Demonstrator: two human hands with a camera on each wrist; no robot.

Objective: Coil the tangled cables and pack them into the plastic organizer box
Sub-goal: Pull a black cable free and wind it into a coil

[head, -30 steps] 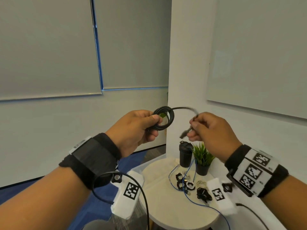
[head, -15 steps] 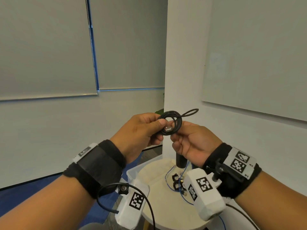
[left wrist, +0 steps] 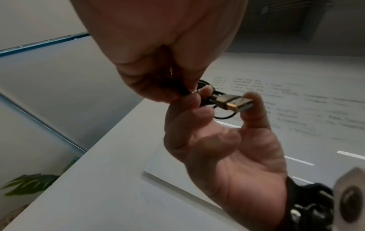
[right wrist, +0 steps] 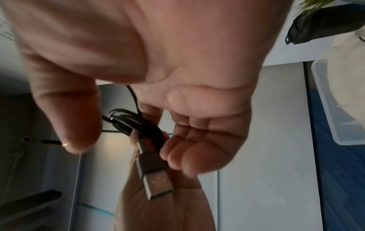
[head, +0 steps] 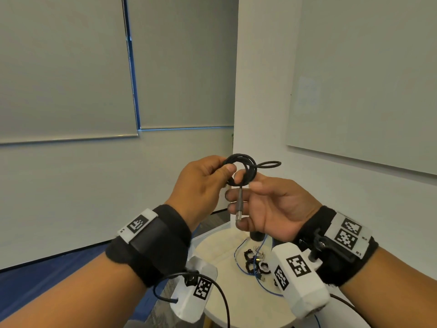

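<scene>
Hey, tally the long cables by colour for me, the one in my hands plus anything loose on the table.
Black cable: 1, coil gripped by the left hand, plug against the right hand.
Blue cable: 1, loose on the table.
Total: 2.
The small coils beside it are too small to count.
</scene>
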